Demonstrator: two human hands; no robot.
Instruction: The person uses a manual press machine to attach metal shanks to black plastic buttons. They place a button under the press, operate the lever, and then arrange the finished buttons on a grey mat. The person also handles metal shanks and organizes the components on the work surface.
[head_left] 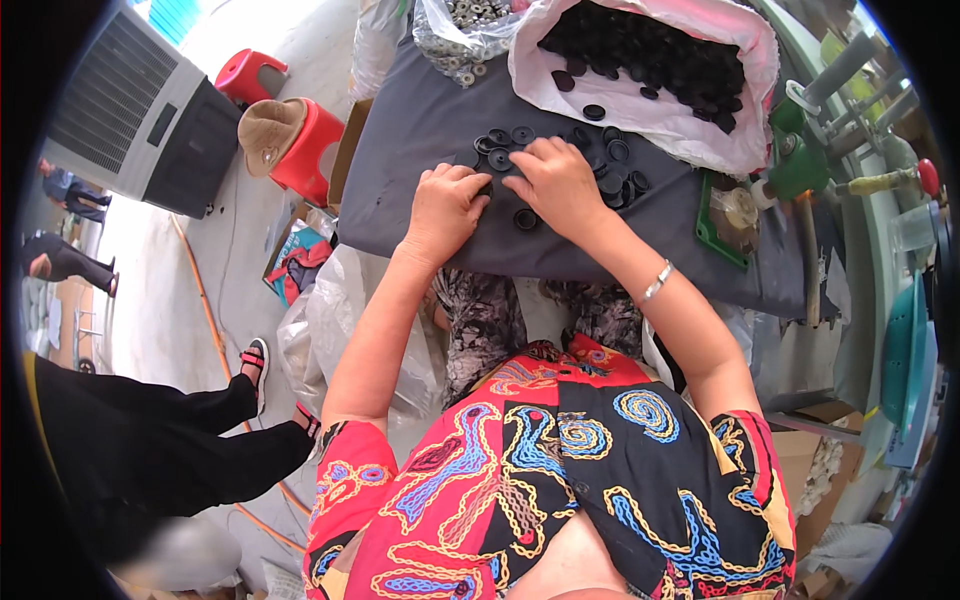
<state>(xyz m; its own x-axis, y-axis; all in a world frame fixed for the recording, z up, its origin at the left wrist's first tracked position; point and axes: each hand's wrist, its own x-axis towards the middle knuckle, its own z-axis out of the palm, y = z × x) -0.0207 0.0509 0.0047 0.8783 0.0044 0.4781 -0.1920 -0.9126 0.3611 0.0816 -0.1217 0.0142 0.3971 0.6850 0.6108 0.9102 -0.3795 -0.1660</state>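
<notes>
Small black round caps [522, 135] lie loosely on the grey cloth-covered table in front of me. My left hand [446, 208] is closed in a pinch at the near left of the pile, and the dark edge of a black cap [487, 187] shows at its fingertips. Just to the right, my right hand [562, 188] is bent over the pile, thumb and fingers apart, its fingertips close to another cap [500, 159]. What lies under its curled fingers is hidden. One single cap [526, 219] rests between my wrists, nearer to me.
A white sack [640, 125] heaped with black caps lies at the far right. Beside it is a clear bag of small metal parts [466, 72]. A green hand press [800, 150] stands right. Left are red stools [305, 150], an air cooler [150, 110] and a person in black trousers [200, 390].
</notes>
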